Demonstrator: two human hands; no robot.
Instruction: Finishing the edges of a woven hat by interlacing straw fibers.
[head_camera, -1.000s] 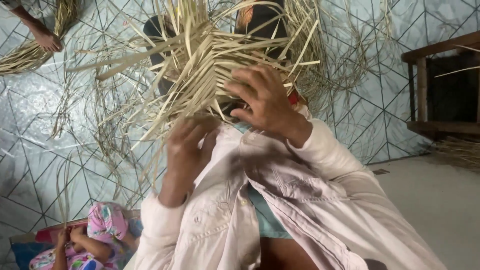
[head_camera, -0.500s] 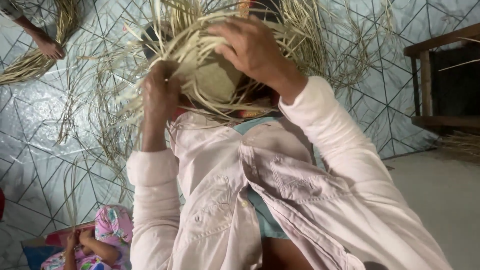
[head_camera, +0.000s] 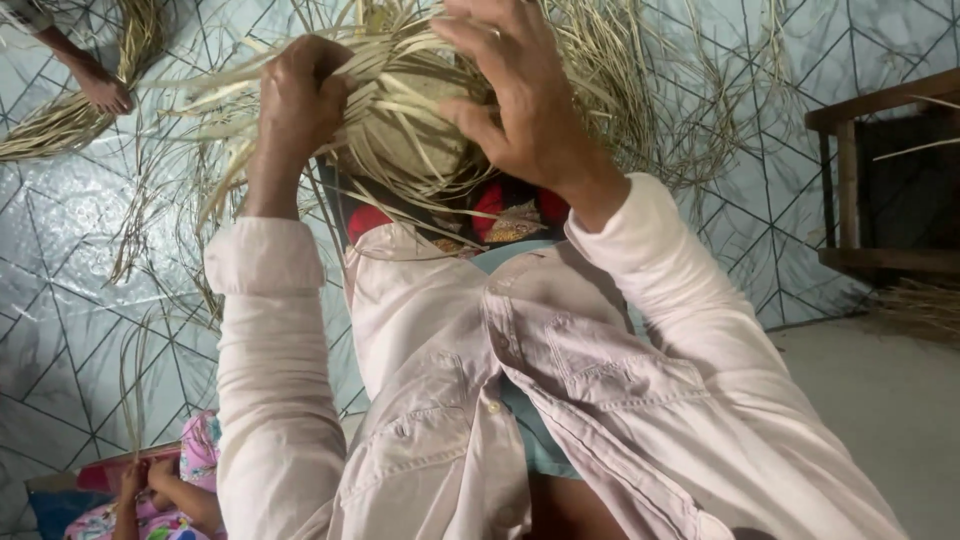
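Observation:
A partly woven piece of pale dry straw (head_camera: 410, 130), rounded in the middle with long loose strands fanning out, is held up in front of me. My left hand (head_camera: 300, 100) is closed around strands on its left side. On the right, my right hand (head_camera: 520, 100) grips the top of the piece with fingers curled over the weave. Both arms wear pale pink shirt sleeves (head_camera: 270, 400). Red patterned cloth (head_camera: 505, 210) shows just below the straw piece.
The floor (head_camera: 60, 300) has grey tiles with a geometric line pattern and scattered straw strands. Another person's limb (head_camera: 95, 85) rests by a straw bundle (head_camera: 60, 125) at top left. A child in pink clothing (head_camera: 165, 490) sits at bottom left. Dark wooden furniture (head_camera: 880, 180) stands on the right.
Both hands and the straw piece have risen toward the top of the view. My left hand has shifted from under the piece to its left side.

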